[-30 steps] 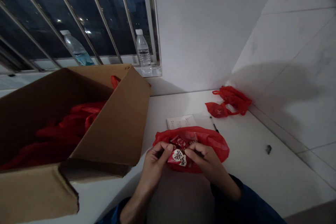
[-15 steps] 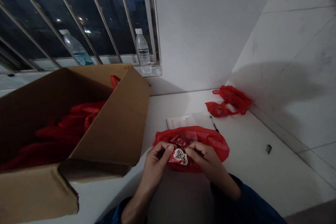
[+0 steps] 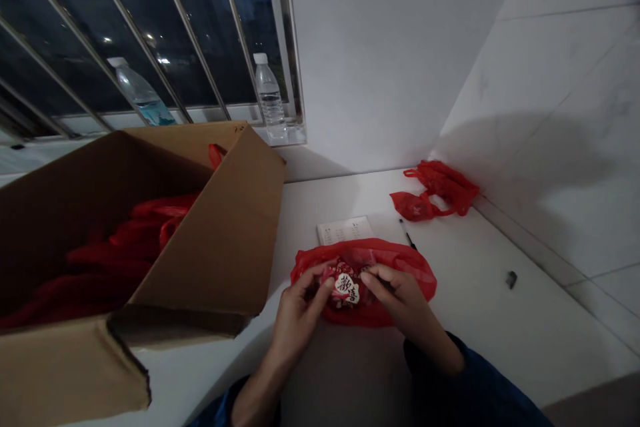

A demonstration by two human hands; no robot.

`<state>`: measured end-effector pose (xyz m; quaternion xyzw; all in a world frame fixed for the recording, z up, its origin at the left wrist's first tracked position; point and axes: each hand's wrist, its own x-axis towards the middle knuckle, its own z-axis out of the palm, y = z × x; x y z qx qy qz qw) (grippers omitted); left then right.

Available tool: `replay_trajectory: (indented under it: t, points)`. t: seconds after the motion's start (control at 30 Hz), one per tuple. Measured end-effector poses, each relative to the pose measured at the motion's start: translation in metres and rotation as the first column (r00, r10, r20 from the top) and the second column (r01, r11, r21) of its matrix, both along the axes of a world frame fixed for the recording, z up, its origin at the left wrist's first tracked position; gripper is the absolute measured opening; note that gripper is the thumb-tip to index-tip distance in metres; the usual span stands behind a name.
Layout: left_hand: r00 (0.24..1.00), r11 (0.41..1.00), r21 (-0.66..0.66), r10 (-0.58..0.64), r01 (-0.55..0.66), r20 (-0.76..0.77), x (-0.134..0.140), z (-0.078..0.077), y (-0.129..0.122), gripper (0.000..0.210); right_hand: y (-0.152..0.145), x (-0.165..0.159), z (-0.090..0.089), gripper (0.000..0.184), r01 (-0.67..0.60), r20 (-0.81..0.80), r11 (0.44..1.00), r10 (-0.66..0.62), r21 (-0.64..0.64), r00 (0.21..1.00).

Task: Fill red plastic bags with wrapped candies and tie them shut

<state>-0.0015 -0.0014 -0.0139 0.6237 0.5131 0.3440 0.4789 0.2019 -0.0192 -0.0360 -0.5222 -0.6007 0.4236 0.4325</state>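
Observation:
My left hand (image 3: 296,310) pinches the left edge of a small red packet (image 3: 347,288) with a white patch and dark Chinese characters. At its right side is my right hand (image 3: 406,299), thumb and fingertips pressed together; whether they grip this packet's edge or something behind it is hard to tell. Both hands are over the mouth of an opened red plastic bag (image 3: 423,268), which lies on the white table (image 3: 345,373). More red printed wrappers show inside the bag, partly covered by the packet and fingers.
To the left stands a large open cardboard box (image 3: 220,247) with red plastic bags (image 3: 145,227) inside. Behind the opened bag lie a printed booklet (image 3: 344,229) and a pen (image 3: 407,233). Crumpled red bags (image 3: 443,190) rest by the wall. Water bottles (image 3: 270,100) stand at the barred window.
The packet has tilted and shifted slightly up and right. My right fingertips have moved a little right, from the packet's face toward its edge. The left hand keeps its pinch.

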Motion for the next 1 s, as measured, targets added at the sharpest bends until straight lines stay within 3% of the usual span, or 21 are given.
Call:
replay_trajectory:
  t: [0.13,0.3,0.47,0.67,0.8,0.87,1.0]
  points:
    - [0.977,0.982,0.183,0.082,-0.045,-0.198,-0.011,0.0,0.005,0.039,-0.002,0.026,-0.008,0.03,0.199,0.308,0.966,-0.242,0.165,0.92]
    - [0.9,0.91,0.414,0.199,-0.022,-0.388,-0.02,-0.005,0.013,0.032,-0.015,0.055,-0.015,0.028,0.309,0.42,0.921,-0.384,0.238,0.822]
    - [0.753,0.952,0.302,0.235,-0.05,-0.615,-0.023,-0.016,0.015,0.042,-0.021,0.059,-0.021,0.022,0.22,0.638,0.917,-0.391,0.333,0.664]
    - [0.767,0.98,0.198,0.11,0.022,-0.632,-0.03,-0.022,0.008,0.058,-0.023,0.049,-0.032,0.026,0.098,0.828,0.97,-0.242,0.224,0.506]
    - [0.764,0.979,0.203,0.138,-0.009,-0.63,-0.035,-0.019,-0.005,0.061,-0.023,0.054,-0.026,0.008,0.02,0.837,0.985,-0.156,0.171,0.524]
    - [0.766,0.974,0.228,0.153,-0.009,-0.624,-0.035,-0.013,-0.01,0.058,-0.019,0.064,-0.017,0.009,-0.014,0.812,0.98,-0.155,0.197,0.562]
    - [0.812,0.944,0.326,0.149,0.053,-0.564,-0.026,0.008,-0.015,0.047,-0.004,0.088,0.012,0.014,-0.071,0.675,0.954,-0.151,0.29,0.722]
